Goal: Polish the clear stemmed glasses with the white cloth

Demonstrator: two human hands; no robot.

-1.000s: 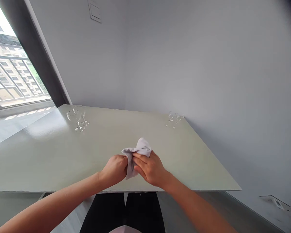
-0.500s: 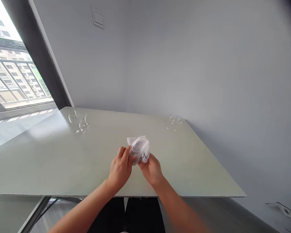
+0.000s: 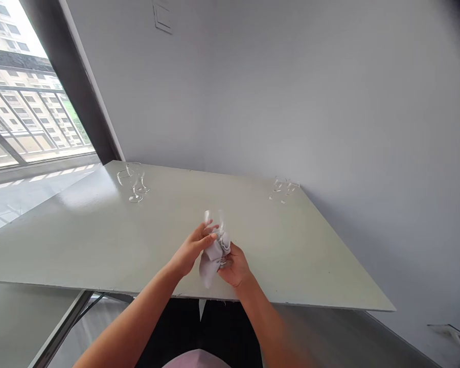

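White cloth (image 3: 210, 267) had slid down the clear wine glass (image 3: 213, 221), leaving its bowl bare above the surface (image 3: 310, 255), while the left hand (image 3: 189, 250) gripped the wrapped part and the right hand (image 3: 234, 267) closed underneath.

Wineglass (image 3: 214, 222) stem mostly hidden in cloth (image 3: 214, 253), seemingly.

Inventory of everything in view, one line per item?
table: 1, pale grey-green, centre
held wine glass: 1, clear, between the hands
cloth: 1, white, round the held glass
far-left wine glasses: 2, clear, far left of table
far-right glasses: about 2, clear, far right of table, small in view
window: 1, dark frame, left
wall: 1, pale grey, behind table
wall plate: 1, pale grey, on wall, top
left hand: 1, bare, on glass and cloth
right hand: 1, bare, under glass and cloth
trousers: 1 pair, black, below table edge
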